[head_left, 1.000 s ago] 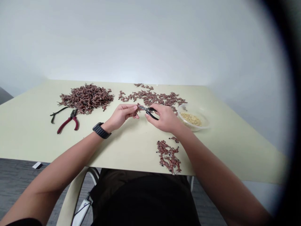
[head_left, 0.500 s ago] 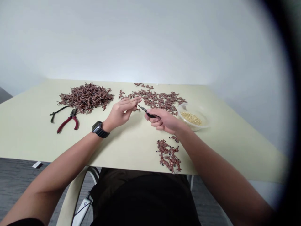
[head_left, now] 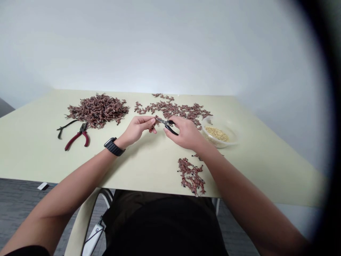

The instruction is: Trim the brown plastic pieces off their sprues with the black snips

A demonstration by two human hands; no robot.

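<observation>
Between the thumb and fingers of my left hand (head_left: 137, 128) is a small brown animal figurine (head_left: 157, 120), pinched and partly hidden. My right hand (head_left: 185, 132) is closed around black-handled pliers (head_left: 170, 128), whose handles are spread apart. The metal jaws point left and meet the figurine, though whether they grip it is too small to tell. Behind both hands lies a loose spread of similar brown figurines (head_left: 183, 113). A smaller cluster of figurines (head_left: 191, 176) rests at the table's front edge, left of my right forearm.
A large heap of brown figurines (head_left: 98, 110) stands at the back left. Red-handled pliers (head_left: 77, 137) and a black tool (head_left: 65, 128) lie before it. On the right, a clear plastic bowl (head_left: 233, 137) holds many small gold-coloured pieces (head_left: 217, 133). A wall rises behind the table (head_left: 144, 167).
My left fingers have curled in from a stretched pose and sit slightly lower. My right hand has turned palm-down, and the pliers' handles have spread apart.
</observation>
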